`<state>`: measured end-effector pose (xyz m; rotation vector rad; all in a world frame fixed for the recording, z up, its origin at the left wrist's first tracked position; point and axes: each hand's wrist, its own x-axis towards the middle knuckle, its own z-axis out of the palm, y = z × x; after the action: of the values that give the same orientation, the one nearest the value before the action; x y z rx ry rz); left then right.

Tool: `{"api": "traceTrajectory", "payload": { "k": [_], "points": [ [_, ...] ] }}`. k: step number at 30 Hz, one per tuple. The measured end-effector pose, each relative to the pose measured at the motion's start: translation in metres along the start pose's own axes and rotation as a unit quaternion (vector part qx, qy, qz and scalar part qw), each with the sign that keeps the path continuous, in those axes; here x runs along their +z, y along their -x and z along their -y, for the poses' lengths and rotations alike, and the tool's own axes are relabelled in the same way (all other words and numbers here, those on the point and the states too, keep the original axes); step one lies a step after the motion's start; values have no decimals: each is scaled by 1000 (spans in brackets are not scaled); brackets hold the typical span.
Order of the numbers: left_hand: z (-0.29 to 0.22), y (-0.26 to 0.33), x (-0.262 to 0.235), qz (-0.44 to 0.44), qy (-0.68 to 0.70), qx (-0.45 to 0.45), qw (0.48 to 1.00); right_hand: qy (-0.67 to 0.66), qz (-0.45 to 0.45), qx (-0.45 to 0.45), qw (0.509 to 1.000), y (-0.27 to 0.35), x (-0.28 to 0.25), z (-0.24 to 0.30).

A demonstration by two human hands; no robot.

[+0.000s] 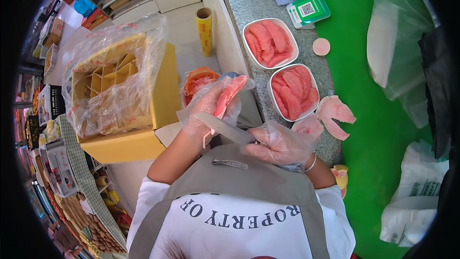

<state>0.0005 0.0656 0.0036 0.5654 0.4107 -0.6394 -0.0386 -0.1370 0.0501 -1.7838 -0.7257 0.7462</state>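
Note:
My left hand (pixel 203 110), in a clear plastic glove, grips a pink pomelo segment (pixel 231 95) that points up and away. My right hand (pixel 278 146), gloved too, is closed round the handle of a knife (pixel 224 129). Its blade points left and lies against the left hand's palm side, just below the segment. Two white tubs stand on the counter beyond my right hand; the far tub (pixel 296 52) and the near tub (pixel 275 107) are filled with peeled pink pomelo flesh. Pieces of pale pink peel (pixel 337 114) lie beside the near one.
Left of me stands a yellow cardboard box (pixel 165 91) with dividers and plastic film. Behind my left hand is a bin with an orange bag (pixel 200 74); a yellow roll (pixel 204 36) stands beyond. The speckled counter (pixel 239 0) holds a green code stand (pixel 314 9). Plastic bags (pixel 414 177) lie right.

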Motion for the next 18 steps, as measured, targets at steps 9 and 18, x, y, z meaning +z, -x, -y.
{"api": "traceTrajectory", "payload": {
  "k": [9,18],
  "points": [
    [14,-2,-14,-12,-164,191,968,116,-537,156,821,113,-9,-82],
    [16,-8,-3,-11,-167,163,972,289,-590,293,694,174,30,-164]
  ]
}}
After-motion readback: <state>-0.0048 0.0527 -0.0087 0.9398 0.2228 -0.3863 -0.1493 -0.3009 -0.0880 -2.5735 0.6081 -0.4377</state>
